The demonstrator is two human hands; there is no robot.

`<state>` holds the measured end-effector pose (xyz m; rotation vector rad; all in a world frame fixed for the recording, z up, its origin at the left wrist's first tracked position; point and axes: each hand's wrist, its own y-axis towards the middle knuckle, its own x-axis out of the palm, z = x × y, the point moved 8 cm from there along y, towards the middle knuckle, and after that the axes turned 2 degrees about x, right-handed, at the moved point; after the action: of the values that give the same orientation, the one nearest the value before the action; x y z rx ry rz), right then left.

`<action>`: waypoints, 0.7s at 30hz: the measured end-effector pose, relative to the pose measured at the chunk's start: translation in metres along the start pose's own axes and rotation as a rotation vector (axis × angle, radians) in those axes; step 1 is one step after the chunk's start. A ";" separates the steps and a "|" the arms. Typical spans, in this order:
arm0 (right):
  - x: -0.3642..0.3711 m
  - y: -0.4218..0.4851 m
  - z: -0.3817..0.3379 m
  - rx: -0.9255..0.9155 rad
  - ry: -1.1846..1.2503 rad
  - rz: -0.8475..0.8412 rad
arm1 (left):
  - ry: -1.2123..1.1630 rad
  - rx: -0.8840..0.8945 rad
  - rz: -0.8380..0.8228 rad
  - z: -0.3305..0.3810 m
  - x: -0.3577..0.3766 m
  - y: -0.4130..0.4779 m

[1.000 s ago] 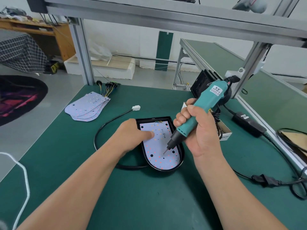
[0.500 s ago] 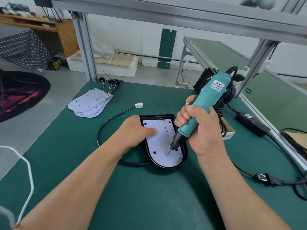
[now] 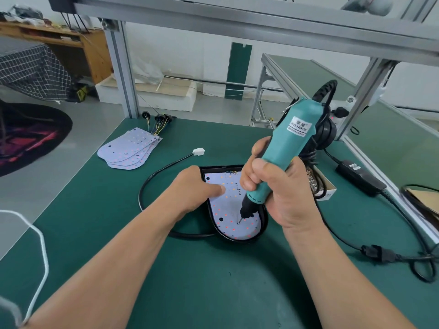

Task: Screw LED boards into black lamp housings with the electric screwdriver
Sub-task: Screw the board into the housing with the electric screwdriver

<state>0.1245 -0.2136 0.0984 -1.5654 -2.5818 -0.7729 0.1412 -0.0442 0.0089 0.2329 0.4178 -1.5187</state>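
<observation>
A black lamp housing (image 3: 263, 224) lies on the green mat at the centre, with a white LED board (image 3: 228, 210) dotted with red and yellow LEDs seated inside it. My left hand (image 3: 194, 188) rests on the housing's left side, its index finger pressing the board's upper part. My right hand (image 3: 280, 193) grips a teal electric screwdriver (image 3: 285, 148), held nearly upright, leaning right. Its bit tip touches the board near its lower middle. The housing's black cable (image 3: 166, 167) loops left and ends in a white connector (image 3: 198, 151).
A stack of spare LED boards (image 3: 129, 149) with coloured wires lies at the back left. A small cardboard box of screws (image 3: 319, 186) sits just right of my right hand. A black power adapter (image 3: 360, 178) and cords trail along the right. Aluminium frame posts (image 3: 123, 74) stand behind.
The screwdriver has tilted more upright and its bit has stayed on the lower middle of the board. My left hand has kept its place on the board. The camera moved slightly closer.
</observation>
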 end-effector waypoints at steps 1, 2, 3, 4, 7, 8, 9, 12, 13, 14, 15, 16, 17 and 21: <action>0.001 0.000 0.001 0.008 0.007 -0.002 | 0.000 -0.002 0.000 -0.001 0.000 0.000; 0.002 0.000 0.001 0.014 0.010 -0.009 | 0.000 -0.004 0.000 -0.001 0.000 0.000; 0.004 0.000 0.002 0.018 0.008 -0.023 | 0.001 -0.004 -0.001 -0.002 0.000 0.000; 0.005 0.000 0.003 0.024 0.008 -0.040 | 0.004 -0.001 -0.004 -0.002 0.000 0.001; 0.005 0.000 0.005 0.042 0.010 -0.069 | 0.009 0.014 -0.017 0.000 0.001 0.001; 0.004 0.000 0.005 0.044 0.001 -0.070 | 0.010 0.017 -0.019 0.000 0.001 0.002; 0.003 -0.001 0.004 0.045 -0.007 -0.072 | 0.010 0.017 -0.022 0.000 0.001 0.001; 0.001 -0.001 0.001 0.046 0.027 -0.083 | 0.026 0.022 -0.016 0.001 0.000 0.000; 0.000 -0.002 0.000 0.043 0.044 -0.079 | 0.033 0.023 -0.016 0.002 0.000 0.000; -0.001 -0.002 -0.002 0.033 0.052 -0.070 | 0.037 0.021 -0.018 0.002 0.000 -0.001; -0.003 -0.003 -0.004 0.017 0.051 -0.060 | 0.037 0.014 -0.022 0.002 0.000 -0.002; -0.004 -0.003 -0.007 -0.002 0.045 -0.059 | 0.038 0.008 -0.029 0.003 0.000 -0.002; -0.003 -0.004 -0.009 -0.018 0.038 -0.072 | 0.045 0.006 -0.038 0.004 0.001 -0.004; 0.003 -0.004 -0.015 -0.042 0.119 -0.161 | 0.081 0.060 -0.058 0.008 0.003 -0.005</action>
<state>0.1165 -0.2187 0.1107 -1.2902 -2.6445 -0.9080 0.1376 -0.0507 0.0153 0.3322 0.4468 -1.5839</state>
